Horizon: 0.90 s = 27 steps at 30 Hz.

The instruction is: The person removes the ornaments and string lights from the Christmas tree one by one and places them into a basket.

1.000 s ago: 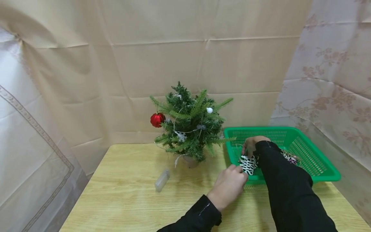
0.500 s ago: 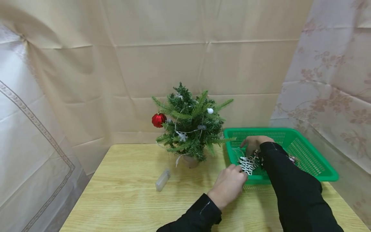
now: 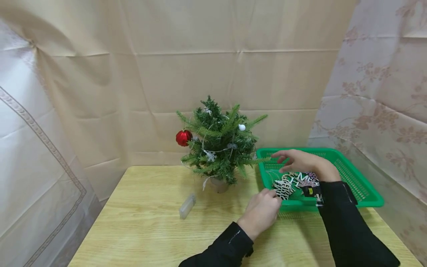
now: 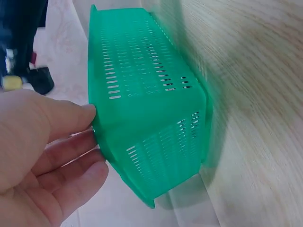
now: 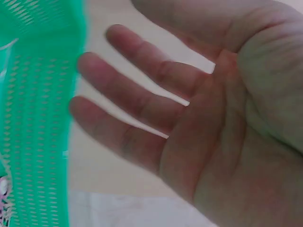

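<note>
One hand (image 3: 261, 211) at basket rim (image 3: 300, 205)

Looks like smooth, faintly glossy plastic on the green basket (image 4: 149, 113), and like clear plastic on the small case (image 3: 187, 206). Gleams glossy and ribbed on the red bauble (image 3: 184, 138). Bristles rough, matt and plastic-like on the tree (image 3: 220, 135). Shows smooth, pale wood grain on the table (image 3: 140, 215). Hangs as creased cloth in the beige backdrop (image 3: 186, 78); looks like matt cloth on the black sleeves (image 3: 353, 222).
</note>
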Each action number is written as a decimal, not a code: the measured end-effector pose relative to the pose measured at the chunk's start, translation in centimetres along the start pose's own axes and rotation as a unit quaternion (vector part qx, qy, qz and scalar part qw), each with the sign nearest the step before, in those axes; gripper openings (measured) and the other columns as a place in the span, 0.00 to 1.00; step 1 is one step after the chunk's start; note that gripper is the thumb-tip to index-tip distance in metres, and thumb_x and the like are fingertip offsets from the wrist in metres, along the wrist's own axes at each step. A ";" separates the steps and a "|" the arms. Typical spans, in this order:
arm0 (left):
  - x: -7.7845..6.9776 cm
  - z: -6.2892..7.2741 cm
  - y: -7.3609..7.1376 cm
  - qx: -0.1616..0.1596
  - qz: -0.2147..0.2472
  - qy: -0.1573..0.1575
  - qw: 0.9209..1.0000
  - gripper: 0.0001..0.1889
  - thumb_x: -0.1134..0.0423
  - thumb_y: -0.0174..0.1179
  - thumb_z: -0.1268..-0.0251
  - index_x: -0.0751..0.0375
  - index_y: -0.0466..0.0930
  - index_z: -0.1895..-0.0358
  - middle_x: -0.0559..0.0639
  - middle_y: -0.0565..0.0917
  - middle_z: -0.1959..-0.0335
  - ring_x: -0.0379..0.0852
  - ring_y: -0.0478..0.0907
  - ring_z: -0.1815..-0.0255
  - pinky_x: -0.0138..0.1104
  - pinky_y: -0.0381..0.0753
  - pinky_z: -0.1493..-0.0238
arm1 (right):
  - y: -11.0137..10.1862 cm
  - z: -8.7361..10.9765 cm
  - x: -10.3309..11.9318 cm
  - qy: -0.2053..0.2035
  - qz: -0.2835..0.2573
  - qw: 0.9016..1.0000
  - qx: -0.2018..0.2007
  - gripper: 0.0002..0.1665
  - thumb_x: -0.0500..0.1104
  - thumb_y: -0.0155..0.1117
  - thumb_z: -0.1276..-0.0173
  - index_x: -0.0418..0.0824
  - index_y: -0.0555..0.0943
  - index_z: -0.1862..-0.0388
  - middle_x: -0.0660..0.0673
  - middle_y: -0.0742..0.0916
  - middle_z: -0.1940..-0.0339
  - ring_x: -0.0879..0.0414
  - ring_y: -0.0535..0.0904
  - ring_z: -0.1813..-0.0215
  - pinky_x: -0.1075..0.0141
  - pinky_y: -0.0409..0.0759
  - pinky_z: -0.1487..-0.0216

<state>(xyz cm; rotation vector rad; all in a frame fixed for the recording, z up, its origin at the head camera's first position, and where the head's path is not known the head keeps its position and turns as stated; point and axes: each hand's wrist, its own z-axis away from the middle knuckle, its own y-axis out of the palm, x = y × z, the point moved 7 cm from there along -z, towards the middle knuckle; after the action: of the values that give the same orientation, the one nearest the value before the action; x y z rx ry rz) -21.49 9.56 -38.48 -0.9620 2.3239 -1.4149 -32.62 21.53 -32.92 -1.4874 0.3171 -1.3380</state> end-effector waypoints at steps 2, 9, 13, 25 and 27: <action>0.1 0.1 0.0 -0.004 -0.005 -0.004 1.000 0.04 0.62 0.68 0.34 0.48 0.90 0.65 0.40 0.84 0.65 0.37 0.81 0.61 0.23 0.80 0.62 | 0.5 1.6 0.8 -0.008 0.001 1.000 -0.016 0.37 0.43 0.68 0.27 0.33 0.67 0.25 0.30 0.79 0.38 0.33 0.78 0.40 0.49 0.82 0.47; 0.6 0.5 -0.3 -0.023 -0.020 -0.018 0.999 0.02 0.61 0.69 0.36 0.47 0.89 0.65 0.40 0.84 0.64 0.36 0.81 0.64 0.23 0.79 0.64 | 3.4 6.2 0.4 -0.008 -0.025 0.999 -0.046 0.30 0.39 0.69 0.30 0.30 0.74 0.33 0.32 0.81 0.41 0.34 0.80 0.43 0.56 0.84 0.58; 0.5 0.8 -0.3 -0.040 -0.024 -0.021 0.999 0.02 0.60 0.70 0.38 0.46 0.89 0.64 0.40 0.85 0.63 0.35 0.81 0.63 0.22 0.79 0.64 | 4.9 7.5 -1.0 -0.002 0.008 0.999 -0.053 0.27 0.41 0.71 0.32 0.31 0.79 0.38 0.37 0.85 0.45 0.39 0.82 0.47 0.56 0.84 0.54; 0.0 2.0 0.0 -0.074 -0.008 -0.044 0.996 0.07 0.60 0.70 0.37 0.50 0.89 0.56 0.43 0.85 0.55 0.38 0.82 0.52 0.24 0.82 0.55 | 5.9 7.4 -2.1 -0.041 0.028 0.997 -0.061 0.06 0.39 0.72 0.33 0.41 0.87 0.58 0.51 0.86 0.60 0.60 0.82 0.60 0.66 0.82 0.64; -0.1 2.4 0.1 -0.080 0.003 -0.042 0.996 0.11 0.61 0.71 0.38 0.52 0.88 0.52 0.46 0.85 0.51 0.40 0.82 0.48 0.25 0.80 0.49 | 6.0 7.4 -2.0 -0.045 0.027 0.997 -0.061 0.06 0.39 0.72 0.34 0.40 0.88 0.58 0.51 0.86 0.60 0.62 0.81 0.61 0.67 0.81 0.64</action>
<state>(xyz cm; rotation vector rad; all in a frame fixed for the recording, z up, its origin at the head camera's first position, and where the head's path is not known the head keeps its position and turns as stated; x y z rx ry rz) -20.20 7.97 -39.76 -1.0363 2.4044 -1.1759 -24.54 24.39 -37.55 -1.6249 0.3845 -1.2224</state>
